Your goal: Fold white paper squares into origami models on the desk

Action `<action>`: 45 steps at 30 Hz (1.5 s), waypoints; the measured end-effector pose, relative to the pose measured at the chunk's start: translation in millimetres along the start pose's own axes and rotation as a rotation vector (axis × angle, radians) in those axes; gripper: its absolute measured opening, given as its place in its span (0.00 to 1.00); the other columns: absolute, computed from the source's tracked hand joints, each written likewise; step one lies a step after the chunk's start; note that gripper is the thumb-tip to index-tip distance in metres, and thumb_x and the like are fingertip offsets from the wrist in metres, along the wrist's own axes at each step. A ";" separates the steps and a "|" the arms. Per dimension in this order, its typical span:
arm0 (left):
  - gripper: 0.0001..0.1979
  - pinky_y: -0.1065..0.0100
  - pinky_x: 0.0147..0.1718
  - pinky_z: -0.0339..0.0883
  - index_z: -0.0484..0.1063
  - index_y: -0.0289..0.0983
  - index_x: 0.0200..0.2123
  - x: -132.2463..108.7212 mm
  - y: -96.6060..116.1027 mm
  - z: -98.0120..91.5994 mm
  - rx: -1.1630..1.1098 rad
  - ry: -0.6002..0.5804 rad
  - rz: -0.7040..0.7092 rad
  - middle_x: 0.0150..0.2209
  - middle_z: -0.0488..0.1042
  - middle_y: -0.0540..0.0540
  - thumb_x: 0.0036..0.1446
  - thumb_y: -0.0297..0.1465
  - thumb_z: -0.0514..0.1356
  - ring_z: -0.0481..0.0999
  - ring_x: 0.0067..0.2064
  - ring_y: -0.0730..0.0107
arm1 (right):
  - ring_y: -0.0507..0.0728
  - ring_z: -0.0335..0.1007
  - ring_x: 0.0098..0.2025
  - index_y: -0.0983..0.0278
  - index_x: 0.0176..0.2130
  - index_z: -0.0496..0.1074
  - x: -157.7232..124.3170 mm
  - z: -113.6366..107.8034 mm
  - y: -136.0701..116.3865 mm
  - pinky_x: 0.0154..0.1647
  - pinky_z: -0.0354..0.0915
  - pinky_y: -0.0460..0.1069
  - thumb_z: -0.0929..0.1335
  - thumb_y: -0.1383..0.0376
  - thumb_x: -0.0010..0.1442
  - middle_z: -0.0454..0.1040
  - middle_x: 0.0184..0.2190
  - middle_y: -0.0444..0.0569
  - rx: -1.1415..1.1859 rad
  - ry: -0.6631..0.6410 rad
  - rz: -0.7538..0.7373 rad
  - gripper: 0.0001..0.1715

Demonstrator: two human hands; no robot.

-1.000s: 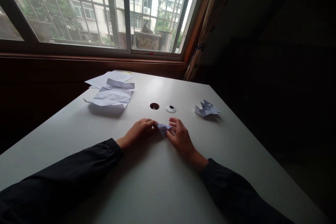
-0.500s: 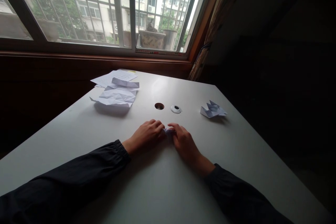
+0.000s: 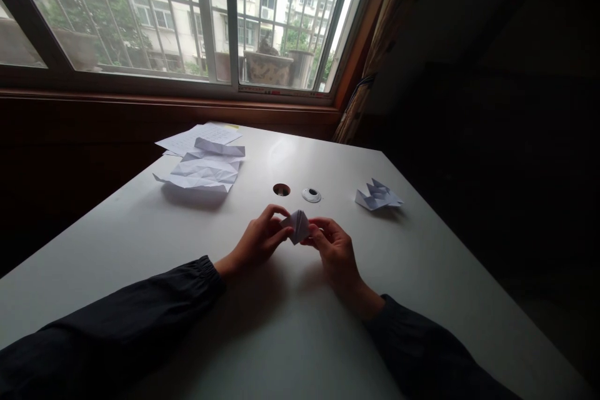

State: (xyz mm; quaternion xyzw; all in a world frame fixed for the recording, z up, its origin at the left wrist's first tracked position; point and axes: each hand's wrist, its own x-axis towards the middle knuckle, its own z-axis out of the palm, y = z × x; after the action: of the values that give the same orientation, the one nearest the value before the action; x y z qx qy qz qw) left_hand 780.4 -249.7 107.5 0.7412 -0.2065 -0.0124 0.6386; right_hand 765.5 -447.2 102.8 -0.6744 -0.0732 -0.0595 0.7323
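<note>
A small piece of folded white paper (image 3: 297, 225), diamond-shaped with layered creases, is held up between my two hands above the white table (image 3: 300, 337). My left hand (image 3: 260, 239) pinches its left corner between thumb and fingers. On the opposite corner, my right hand (image 3: 335, 251) grips with thumb and curled fingers. The back of the folded paper and some fingertips are hidden.
Creased paper sheets (image 3: 206, 169) and a written sheet (image 3: 187, 137) lie at the back left. A pointed folded-paper piece (image 3: 379, 195) stands on the right. Beyond my hands are a round hole (image 3: 282, 190) and its loose cover (image 3: 311, 195). A barred window (image 3: 187, 19) is behind.
Both hands have turned and raised the folded paper off the table, so its diamond-shaped face now shows; before, it was mostly hidden under the fingers. The view has shifted slightly.
</note>
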 end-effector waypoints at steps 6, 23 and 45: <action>0.21 0.64 0.40 0.74 0.69 0.39 0.51 1.9 -0.2 -2.5 -0.103 0.043 -0.046 0.42 0.78 0.42 0.61 0.45 0.64 0.81 0.38 0.64 | 0.58 0.78 0.34 0.63 0.47 0.77 -2.3 -0.7 -2.0 0.40 0.77 0.58 0.70 0.50 0.65 0.80 0.39 0.51 -0.041 -0.022 -0.010 0.21; 0.22 0.73 0.30 0.60 0.65 0.35 0.36 15.2 -16.5 -19.5 -0.523 -0.162 -0.212 0.28 0.70 0.53 0.55 0.45 0.70 0.67 0.29 0.78 | 0.58 0.75 0.40 0.56 0.56 0.70 19.7 -7.0 15.3 0.37 0.74 0.52 0.81 0.50 0.46 0.77 0.41 0.49 0.076 -0.442 0.148 0.42; 0.22 0.69 0.38 0.63 0.67 0.36 0.41 21.3 -19.8 -27.1 -0.400 -0.269 -0.230 0.39 0.77 0.44 0.53 0.42 0.72 0.75 0.39 0.69 | 0.57 0.78 0.36 0.56 0.49 0.64 12.3 -1.8 18.3 0.32 0.73 0.49 0.79 0.54 0.52 0.76 0.44 0.48 -0.078 -0.236 0.123 0.32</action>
State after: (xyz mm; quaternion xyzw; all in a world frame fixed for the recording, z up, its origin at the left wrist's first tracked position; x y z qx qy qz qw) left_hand 813.3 -229.1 98.9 0.6104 -0.1975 -0.2238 0.7337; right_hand 781.0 -447.4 87.0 -0.7079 -0.1149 0.0623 0.6941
